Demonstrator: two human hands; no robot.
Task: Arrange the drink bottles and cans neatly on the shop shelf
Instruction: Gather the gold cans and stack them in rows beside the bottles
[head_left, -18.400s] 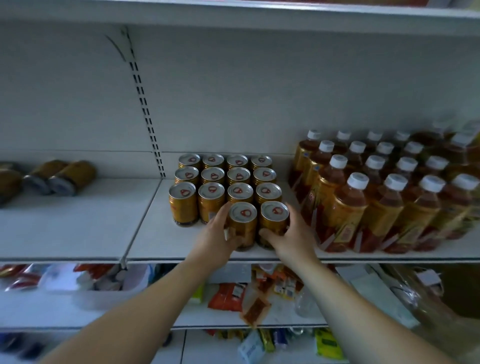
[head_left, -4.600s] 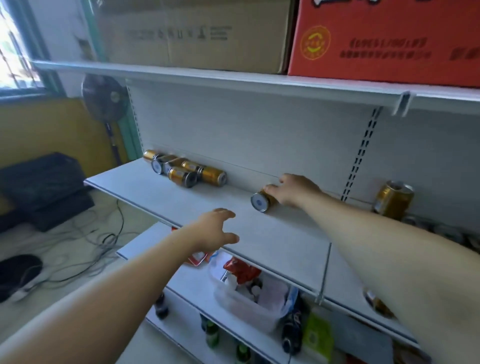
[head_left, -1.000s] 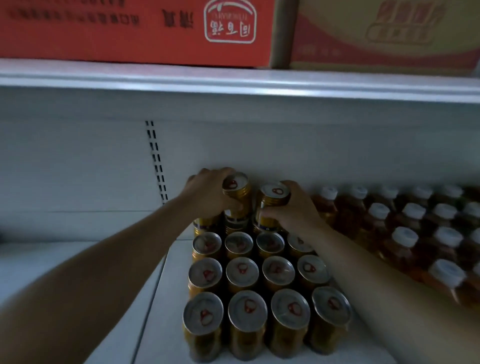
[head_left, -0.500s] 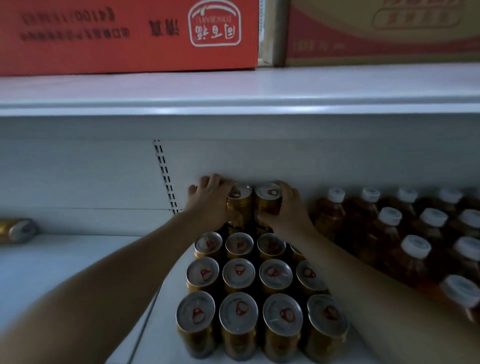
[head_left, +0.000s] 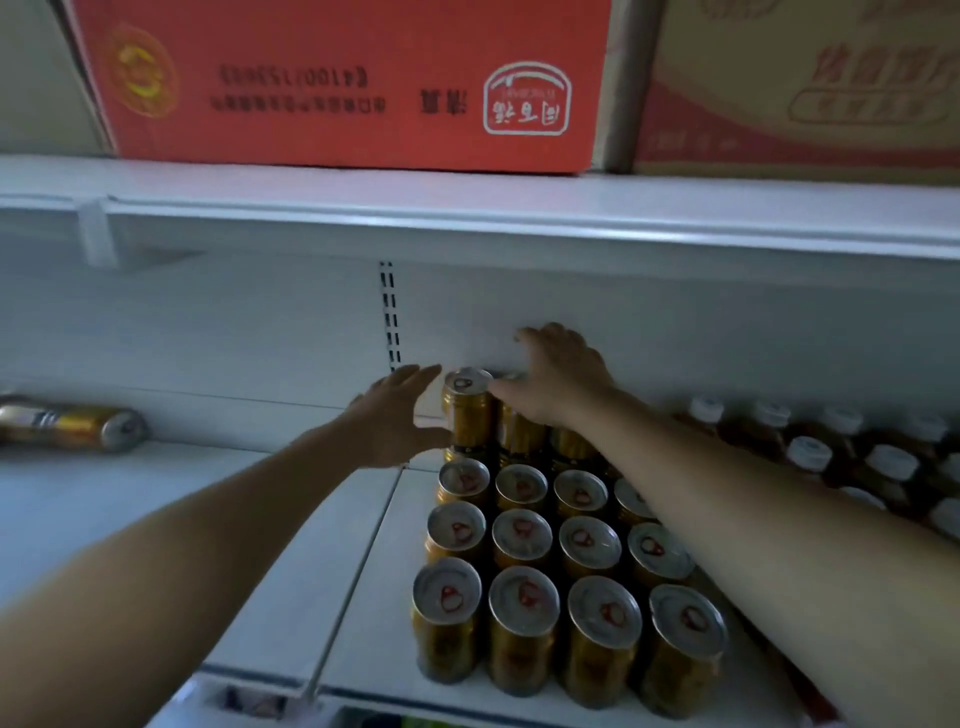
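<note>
Just released: left hand (head_left: 395, 415) came off top can (head_left: 466, 410), fingers spread beside it; right hand (head_left: 558, 382) lay flat over second can (head_left: 519, 434), fingers loose; both looked stacked; lying cans (head_left: 67, 423) remained

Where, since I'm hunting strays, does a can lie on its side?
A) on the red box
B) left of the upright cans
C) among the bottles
B: the lying can rests on the shelf, well left of the upright cans.
</note>
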